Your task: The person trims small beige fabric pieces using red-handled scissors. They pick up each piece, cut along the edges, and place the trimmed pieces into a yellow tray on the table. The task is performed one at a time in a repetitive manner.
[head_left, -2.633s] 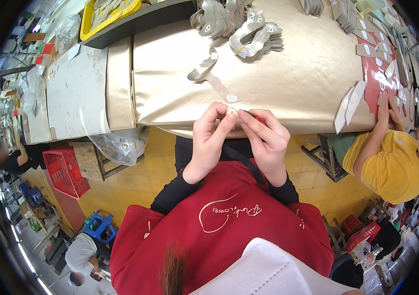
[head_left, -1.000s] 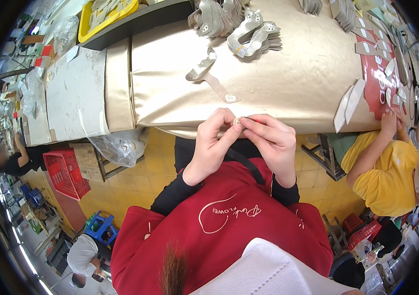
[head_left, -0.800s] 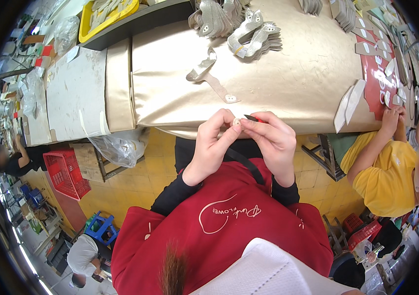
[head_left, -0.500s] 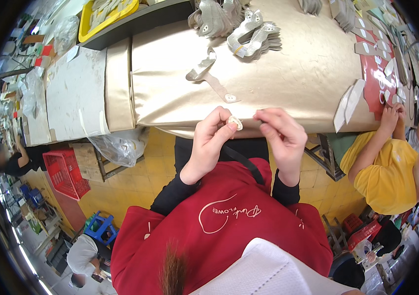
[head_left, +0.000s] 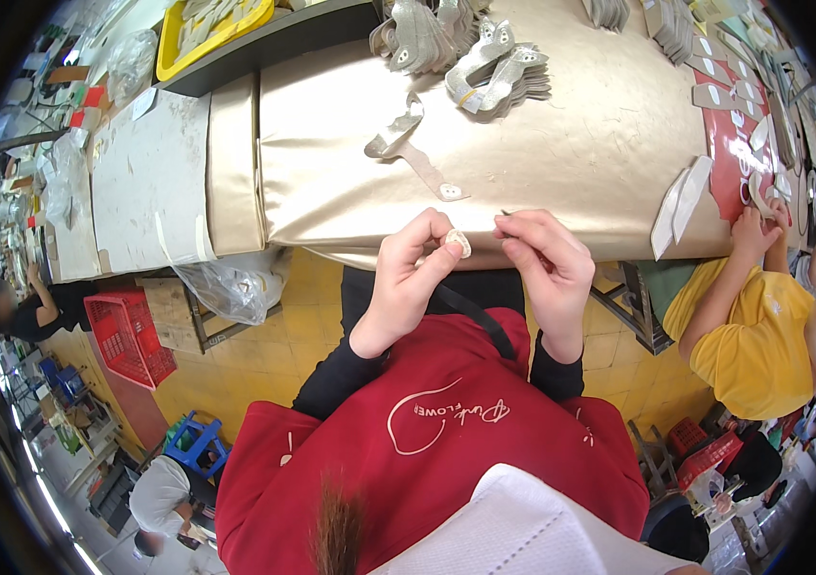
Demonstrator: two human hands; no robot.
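Observation:
At the table's near edge, my left hand (head_left: 410, 273) pinches a small cream rounded patch (head_left: 459, 243) between thumb and forefinger. My right hand (head_left: 553, 268) is a short way to its right, thumb and fingers pressed together. A tiny dark thin tip (head_left: 507, 213) shows at those fingertips; its kind is too small to tell. Beyond my hands lies a silver-grey curved strap piece (head_left: 396, 134) with a beige tail, a small white oval patch (head_left: 451, 192) at the tail's near end. Farther back sits a banded stack of silver cut pieces (head_left: 499, 77).
The table carries gold sheeting (head_left: 331, 192). White pointed pieces (head_left: 681, 206) lie at right, beside a red sheet (head_left: 729, 134) where a person in a yellow shirt (head_left: 748, 335) works. A yellow tray (head_left: 170, 57) is far left; a red crate (head_left: 130, 335) stands below.
My right hand has turned slightly, and a dark thin tip shows more above its fingers. My left hand keeps the patch nearly in place. The yellow-shirted person's hands have shifted.

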